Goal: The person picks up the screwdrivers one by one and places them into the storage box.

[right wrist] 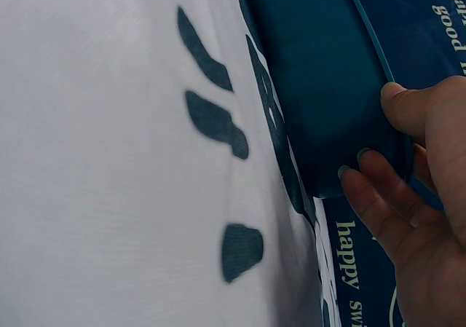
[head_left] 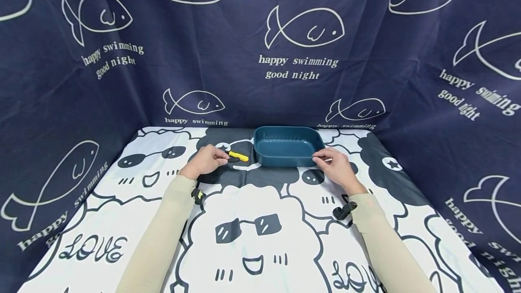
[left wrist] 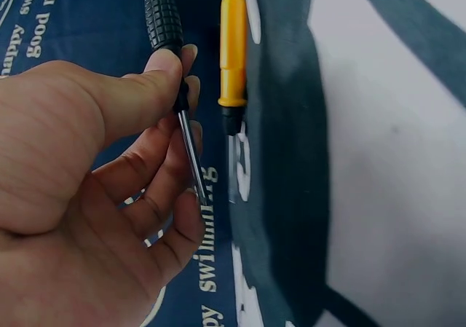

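My left hand (head_left: 206,161) pinches a screwdriver (left wrist: 164,21) with a ribbed black handle between thumb and fingers, its metal shaft running along the fingers in the left wrist view. Just beyond it a yellow-handled screwdriver (left wrist: 233,50) with a slim metal shaft lies on the patterned cloth, left of a dark teal plastic tub (head_left: 281,162). At the tub's front right corner, my right hand (head_left: 337,168) grips the wall near the rim. In the right wrist view the thumb (right wrist: 397,101) is at the rim and fingertips lie against the outside. The tub's inside shows nothing in it.
A white cloth (head_left: 252,202) printed with black cartoon sheep covers the table. Dark blue curtains (head_left: 240,58) with fish drawings hang at the back and both sides, the back one close behind the tub.
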Demonstrator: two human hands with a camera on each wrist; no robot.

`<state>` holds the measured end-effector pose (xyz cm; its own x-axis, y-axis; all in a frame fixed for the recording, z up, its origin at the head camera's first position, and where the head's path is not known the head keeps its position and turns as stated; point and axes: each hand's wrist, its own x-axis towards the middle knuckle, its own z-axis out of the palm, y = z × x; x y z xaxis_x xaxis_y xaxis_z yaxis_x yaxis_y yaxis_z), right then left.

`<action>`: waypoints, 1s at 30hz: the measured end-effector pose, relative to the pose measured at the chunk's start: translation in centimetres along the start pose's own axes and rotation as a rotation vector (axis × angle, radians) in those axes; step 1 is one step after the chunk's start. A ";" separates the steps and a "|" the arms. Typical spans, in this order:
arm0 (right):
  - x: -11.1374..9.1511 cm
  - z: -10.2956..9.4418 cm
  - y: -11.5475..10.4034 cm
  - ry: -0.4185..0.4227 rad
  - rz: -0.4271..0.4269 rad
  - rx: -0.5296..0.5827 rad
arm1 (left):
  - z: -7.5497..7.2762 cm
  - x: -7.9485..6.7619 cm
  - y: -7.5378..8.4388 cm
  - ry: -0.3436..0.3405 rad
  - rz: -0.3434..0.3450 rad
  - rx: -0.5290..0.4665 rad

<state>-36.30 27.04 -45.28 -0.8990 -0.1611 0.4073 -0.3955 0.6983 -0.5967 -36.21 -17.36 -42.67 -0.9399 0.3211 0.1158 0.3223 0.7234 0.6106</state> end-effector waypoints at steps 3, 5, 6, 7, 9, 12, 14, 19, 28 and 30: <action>0.0 -0.1 0.0 0.004 -0.005 -0.002 | -0.1 0.1 0.4 0.016 -0.004 -0.010; 0.1 -0.1 -0.1 0.008 -0.007 -0.003 | -0.2 0.2 0.6 0.025 -0.003 -0.011; 0.1 -0.1 -0.1 0.008 -0.006 -0.002 | -0.3 0.2 0.7 0.029 -0.002 -0.015; 0.1 -0.1 -0.1 0.008 -0.005 0.000 | -0.3 0.2 0.9 0.033 0.003 -0.015; 0.1 0.0 -0.1 0.003 -0.002 0.001 | -0.5 0.0 1.2 0.040 0.001 -0.020; 0.0 0.2 -0.1 -0.007 0.003 0.008 | -0.7 -0.3 1.7 0.052 0.007 -0.027; -0.2 0.3 0.0 -0.009 0.001 0.009 | -0.8 -0.4 2.2 0.060 0.007 -0.031; -0.4 0.3 0.2 -0.006 0.011 0.001 | -1.2 0.2 3.8 0.080 0.017 -0.031; -0.2 0.2 0.3 -0.002 0.000 0.001 | -1.5 1.3 6.8 0.110 0.040 -0.058; -0.1 0.1 0.2 -0.002 -0.001 -0.003 | -1.4 1.5 7.4 0.116 0.053 -0.074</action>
<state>-36.33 27.14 -45.54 -0.8990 -0.1632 0.4064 -0.3958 0.7000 -0.5945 -35.35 -12.42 -36.87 -0.9298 0.2817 0.2369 0.3670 0.6591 0.6565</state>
